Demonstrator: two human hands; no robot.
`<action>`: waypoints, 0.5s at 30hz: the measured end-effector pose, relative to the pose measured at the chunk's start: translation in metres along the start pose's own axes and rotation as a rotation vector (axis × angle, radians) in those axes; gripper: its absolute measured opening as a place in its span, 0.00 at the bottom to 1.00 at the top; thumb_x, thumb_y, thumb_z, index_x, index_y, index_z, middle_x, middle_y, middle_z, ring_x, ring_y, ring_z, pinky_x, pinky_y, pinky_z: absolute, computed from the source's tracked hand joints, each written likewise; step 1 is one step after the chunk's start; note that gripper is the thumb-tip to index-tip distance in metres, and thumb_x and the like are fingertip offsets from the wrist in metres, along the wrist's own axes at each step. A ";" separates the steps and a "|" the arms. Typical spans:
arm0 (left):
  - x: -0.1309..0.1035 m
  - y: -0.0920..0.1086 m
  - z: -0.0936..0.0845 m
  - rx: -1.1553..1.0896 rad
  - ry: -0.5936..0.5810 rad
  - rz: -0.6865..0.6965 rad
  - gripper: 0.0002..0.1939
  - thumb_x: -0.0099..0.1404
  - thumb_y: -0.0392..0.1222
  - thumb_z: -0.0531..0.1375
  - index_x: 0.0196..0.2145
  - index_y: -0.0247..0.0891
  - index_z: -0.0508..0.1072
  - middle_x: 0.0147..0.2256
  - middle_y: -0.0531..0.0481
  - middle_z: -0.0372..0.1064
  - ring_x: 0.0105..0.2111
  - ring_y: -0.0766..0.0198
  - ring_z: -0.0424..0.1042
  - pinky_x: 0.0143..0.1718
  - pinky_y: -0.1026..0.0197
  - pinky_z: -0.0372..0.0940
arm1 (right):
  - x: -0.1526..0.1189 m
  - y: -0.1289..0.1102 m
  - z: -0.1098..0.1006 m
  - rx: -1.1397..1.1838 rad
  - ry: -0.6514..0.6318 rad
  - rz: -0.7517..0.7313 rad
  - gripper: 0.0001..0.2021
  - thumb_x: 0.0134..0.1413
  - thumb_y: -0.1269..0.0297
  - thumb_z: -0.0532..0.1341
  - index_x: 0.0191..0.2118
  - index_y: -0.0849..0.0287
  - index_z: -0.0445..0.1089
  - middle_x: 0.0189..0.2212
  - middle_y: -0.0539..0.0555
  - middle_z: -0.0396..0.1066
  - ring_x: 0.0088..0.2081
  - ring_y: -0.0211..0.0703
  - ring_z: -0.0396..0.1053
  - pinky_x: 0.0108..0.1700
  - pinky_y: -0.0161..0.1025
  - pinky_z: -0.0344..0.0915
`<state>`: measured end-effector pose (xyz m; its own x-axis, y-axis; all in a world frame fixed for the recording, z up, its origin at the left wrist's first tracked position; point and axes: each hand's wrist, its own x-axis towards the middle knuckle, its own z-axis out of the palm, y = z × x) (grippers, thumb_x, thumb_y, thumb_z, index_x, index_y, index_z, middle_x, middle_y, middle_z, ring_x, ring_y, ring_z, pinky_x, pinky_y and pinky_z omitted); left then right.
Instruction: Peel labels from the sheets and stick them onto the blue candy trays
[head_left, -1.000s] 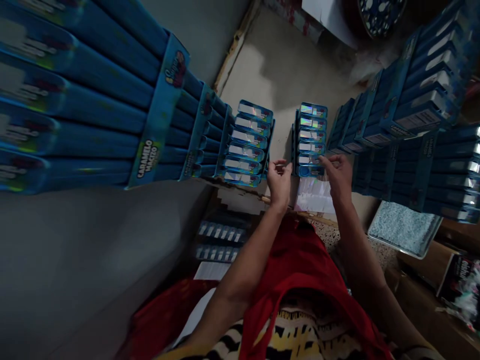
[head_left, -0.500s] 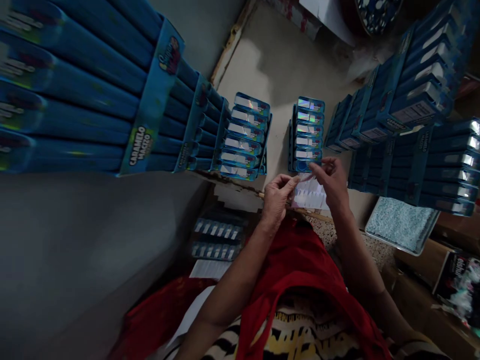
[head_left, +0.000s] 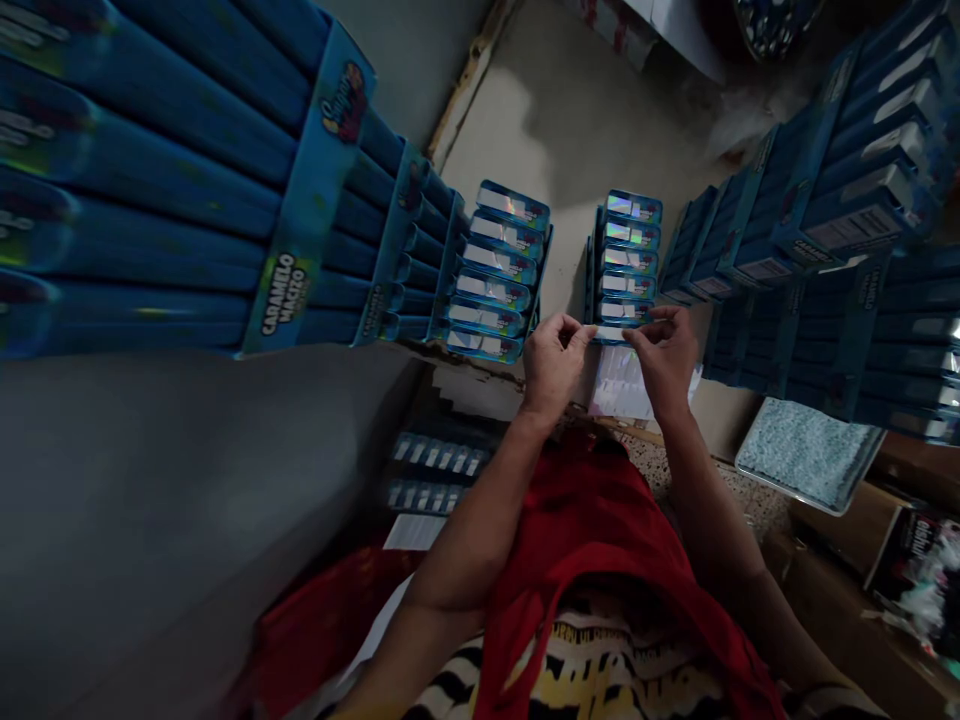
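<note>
A small pale sticker strip (head_left: 609,334) is stretched between my two hands, over the nearest box of a short row of blue boxes (head_left: 628,261). My left hand (head_left: 556,362) pinches its left end between thumb and forefinger. At its right end, my right hand (head_left: 664,358) has the same kind of pinch. Just below the strip lies a sheet of shiny labels (head_left: 622,384), partly behind my right hand. The other boxes in the row carry similar shiny strips on their ends. Another row of blue boxes with strips (head_left: 498,266) stands to the left.
Long stacks of blue boxes (head_left: 187,190) fill the left side. More stacks (head_left: 810,215) stand at the right, above a tray of pale blue pieces (head_left: 810,450). A wall borders the table (head_left: 555,90) on the left. Packs of blue boxes (head_left: 439,455) lie lower left.
The strip has moved up from above the label sheet onto the nearest box and is now straight between both hands. My left hand has risen slightly. The whole view has shifted a little.
</note>
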<state>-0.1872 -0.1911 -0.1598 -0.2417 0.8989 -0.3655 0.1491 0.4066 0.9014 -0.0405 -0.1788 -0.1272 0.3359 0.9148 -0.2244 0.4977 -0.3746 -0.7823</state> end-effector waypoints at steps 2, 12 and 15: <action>0.001 -0.005 0.003 -0.029 -0.008 -0.033 0.12 0.63 0.42 0.67 0.27 0.40 0.68 0.27 0.54 0.66 0.29 0.65 0.65 0.32 0.63 0.59 | 0.001 0.004 0.001 -0.035 -0.013 -0.009 0.16 0.50 0.60 0.67 0.44 0.54 0.64 0.28 0.46 0.74 0.33 0.44 0.73 0.43 0.43 0.67; 0.010 -0.044 0.033 -0.234 0.040 -0.386 0.16 0.60 0.46 0.71 0.36 0.40 0.67 0.34 0.53 0.69 0.34 0.65 0.70 0.37 0.64 0.66 | 0.041 0.060 -0.006 0.331 -0.231 0.301 0.32 0.32 0.50 0.76 0.43 0.55 0.66 0.39 0.53 0.75 0.42 0.48 0.74 0.46 0.49 0.72; 0.014 -0.039 0.043 -0.225 0.197 -0.180 0.15 0.67 0.48 0.66 0.46 0.41 0.70 0.50 0.43 0.74 0.52 0.58 0.74 0.55 0.58 0.67 | 0.061 0.068 -0.008 0.488 -0.278 0.187 0.38 0.33 0.45 0.75 0.53 0.52 0.68 0.54 0.58 0.75 0.56 0.51 0.72 0.55 0.53 0.71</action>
<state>-0.1552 -0.1872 -0.2103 -0.4285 0.7582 -0.4915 -0.1229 0.4900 0.8630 0.0200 -0.1500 -0.1889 0.1276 0.8698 -0.4766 0.0025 -0.4809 -0.8768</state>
